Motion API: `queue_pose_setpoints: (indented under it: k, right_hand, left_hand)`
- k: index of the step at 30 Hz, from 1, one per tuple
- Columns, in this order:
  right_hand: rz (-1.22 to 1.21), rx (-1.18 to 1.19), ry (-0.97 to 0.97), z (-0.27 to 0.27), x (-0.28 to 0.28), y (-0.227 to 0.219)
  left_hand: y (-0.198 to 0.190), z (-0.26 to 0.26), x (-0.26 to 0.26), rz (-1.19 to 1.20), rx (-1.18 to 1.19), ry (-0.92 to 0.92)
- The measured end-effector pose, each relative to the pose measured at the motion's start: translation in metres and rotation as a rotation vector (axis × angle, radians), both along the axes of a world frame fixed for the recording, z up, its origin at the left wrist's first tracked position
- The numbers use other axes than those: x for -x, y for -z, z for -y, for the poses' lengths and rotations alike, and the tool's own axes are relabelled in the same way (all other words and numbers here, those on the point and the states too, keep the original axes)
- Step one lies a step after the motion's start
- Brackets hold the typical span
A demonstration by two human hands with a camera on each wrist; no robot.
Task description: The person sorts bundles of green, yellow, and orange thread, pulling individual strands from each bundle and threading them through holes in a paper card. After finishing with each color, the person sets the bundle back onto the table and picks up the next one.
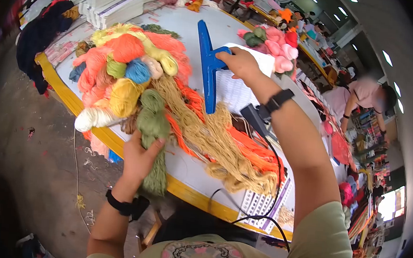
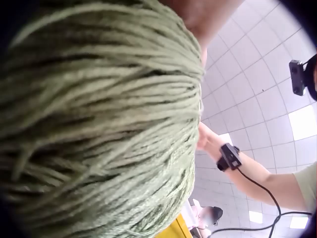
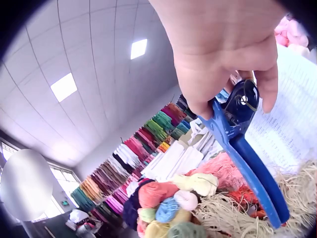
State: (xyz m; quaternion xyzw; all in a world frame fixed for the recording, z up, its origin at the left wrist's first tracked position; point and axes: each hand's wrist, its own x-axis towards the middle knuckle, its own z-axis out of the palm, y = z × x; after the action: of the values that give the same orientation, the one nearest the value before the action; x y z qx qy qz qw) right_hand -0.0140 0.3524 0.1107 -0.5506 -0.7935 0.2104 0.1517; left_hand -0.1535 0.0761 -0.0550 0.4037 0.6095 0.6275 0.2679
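My left hand [image 1: 137,158] grips a twisted skein of olive-green yarn [image 1: 152,117] at the table's near edge, its loose end hanging below the fingers. In the left wrist view the green strands fill most of the picture and hide the fingers. With my right hand [image 1: 244,66] I hold a blue T-shaped tool [image 1: 207,65] by its short stem. That tool has a long straight bar and a dark pivot end with a metal pin, seen close in the right wrist view. A printed paper sheet [image 1: 235,93] lies beneath it, beside tan yarn [image 1: 188,115].
A heap of coloured yarn balls [image 1: 127,48] covers the table's left. Orange yarn strands [image 1: 258,155] and a punched card [image 1: 259,202] lie nearer me. White stacks [image 1: 114,5] stand at the back, pink yarn [image 1: 275,41] far right. A black cable [image 1: 278,184] trails from my right wrist.
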Motion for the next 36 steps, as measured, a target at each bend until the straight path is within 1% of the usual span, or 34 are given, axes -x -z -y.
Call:
queue_pose_setpoints:
  k: [1, 2, 3, 5, 6, 7, 9, 10, 11, 13, 14, 15, 17, 18, 19, 21, 23, 24, 25, 27, 28, 30, 31, 33, 35, 36]
  right_hand:
    - [0.174, -0.014, -0.003, -0.013, 0.016, 0.002]
    - [0.244, 0.0, 0.005, -0.024, 0.031, 0.005]
    - [0.231, 0.0, -0.001, -0.035, 0.044, 0.008]
    - [0.35, -0.05, 0.084, -0.052, 0.07, 0.013]
    - [0.385, -0.08, 0.12, -0.05, 0.08, 0.012]
    - [0.371, -0.084, 0.119, -0.054, 0.088, 0.016]
    - [0.565, -0.203, 0.081, -0.061, 0.102, 0.026]
    - [0.597, -0.265, 0.058, -0.063, 0.105, 0.03]
    - [0.588, -0.261, 0.048, -0.069, 0.109, 0.034]
    - [0.59, -0.195, 0.06, -0.087, 0.115, 0.047]
    - [0.559, -0.168, 0.102, -0.094, 0.117, 0.053]
    - [0.555, -0.165, 0.089, -0.1, 0.119, 0.058]
    - [0.499, -0.159, 0.139, -0.113, 0.12, 0.067]
    - [0.424, -0.176, 0.154, -0.119, 0.12, 0.071]
    - [0.422, -0.175, 0.153, -0.124, 0.122, 0.077]
    - [0.283, -0.298, 0.202, -0.128, 0.124, 0.085]
    - [0.295, -0.248, 0.161, -0.129, 0.127, 0.08]
    - [0.305, -0.203, 0.128, -0.125, 0.127, 0.073]
    - [0.307, -0.209, 0.134, -0.119, 0.126, 0.066]
    - [0.312, -0.334, -0.018, -0.102, 0.12, 0.047]
    - [0.32, -0.337, -0.017, -0.088, 0.114, 0.034]
    - [0.242, -0.413, -0.193, -0.054, 0.099, 0.012]
    - [0.246, -0.398, -0.196, -0.032, 0.086, 0.004]
    - [0.107, -0.335, -0.429, 0.021, 0.048, -0.016]
    - [0.095, -0.204, -0.475, 0.094, -0.001, -0.039]
    - [0.111, -0.126, -0.467, 0.135, -0.025, -0.055]
  left_hand:
    - [-0.002, 0.0, 0.001, -0.004, 0.024, 0.007]
    - [-0.005, 0.0, 0.001, -0.008, 0.047, 0.017]
    - [-0.005, -0.001, 0.001, -0.014, 0.07, 0.029]
    - [-0.002, -0.002, 0.001, -0.021, 0.038, 0.021]
    - [-0.006, -0.002, 0.001, -0.006, 0.032, 0.033]
    - [-0.007, -0.003, 0.001, 0.009, 0.025, 0.045]
    - [-0.004, -0.004, 0.001, -0.002, 0.048, 0.045]
    - [-0.003, -0.004, 0.0, 0.074, 0.039, 0.052]
    - [-0.001, -0.003, 0.0, 0.151, 0.032, 0.057]
    - [0.005, -0.004, 0.002, 0.146, 0.03, 0.052]
    - [0.006, -0.003, 0.003, 0.149, 0.026, 0.068]
    - [0.007, -0.004, 0.003, 0.153, 0.019, 0.085]
    - [0.006, -0.003, 0.004, 0.149, 0.036, 0.082]
    - [0.005, -0.004, 0.005, 0.112, 0.034, 0.085]
    - [0.004, -0.005, 0.006, 0.078, 0.031, 0.09]
    - [0.002, -0.005, 0.006, 0.059, 0.041, 0.078]
    - [0.001, -0.003, 0.006, 0.038, 0.051, 0.067]
    - [0.003, -0.002, 0.006, 0.033, 0.058, 0.064]
    - [0.003, -0.003, 0.006, 0.028, 0.059, 0.065]
    - [0.001, -0.005, 0.006, 0.023, 0.032, 0.065]
    - [-0.001, -0.004, 0.005, 0.014, 0.018, 0.055]
    - [-0.003, -0.003, 0.005, -0.002, 0.047, 0.047]
    - [-0.004, -0.001, 0.005, -0.028, 0.076, 0.041]
    - [-0.001, 0.0, 0.004, -0.042, 0.079, 0.044]
    - [0.002, -0.001, 0.002, -0.037, 0.027, 0.031]
    - [-0.003, 0.0, 0.001, -0.022, 0.011, 0.055]
